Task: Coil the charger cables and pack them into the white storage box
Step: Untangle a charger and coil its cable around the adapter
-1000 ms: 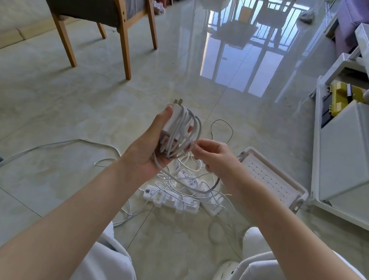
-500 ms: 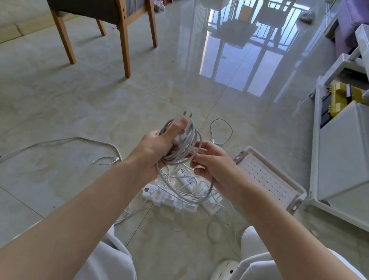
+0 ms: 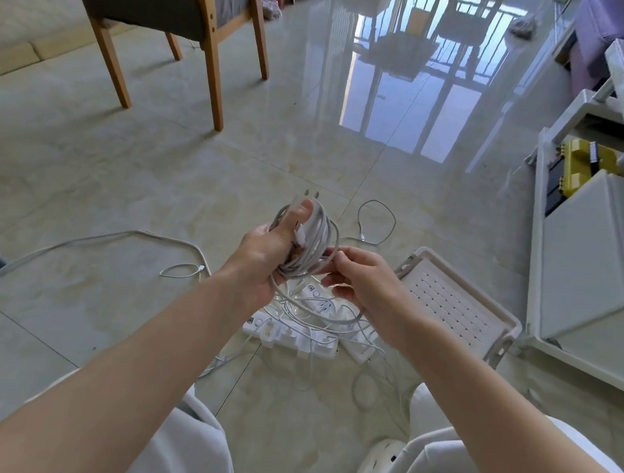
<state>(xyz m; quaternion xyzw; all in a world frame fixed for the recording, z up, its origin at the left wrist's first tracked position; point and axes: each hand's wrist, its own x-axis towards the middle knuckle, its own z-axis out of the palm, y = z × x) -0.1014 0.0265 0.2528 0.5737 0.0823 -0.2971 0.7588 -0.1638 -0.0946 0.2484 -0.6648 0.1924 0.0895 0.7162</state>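
Here, left hand (image 3: 262, 248) grips coiled charger cable (image 3: 311, 242); right hand (image 3: 365, 281) pinches its strand.

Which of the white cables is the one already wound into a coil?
The coiled cable held up in the left hand, plug prongs on top; the right hand feeds its tail. The others lie loose on the floor.

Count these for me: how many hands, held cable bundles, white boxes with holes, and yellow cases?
hands: 2 (left hand, right hand)
cable bundle: 1
white storage box: 1
yellow case: 1
total: 5
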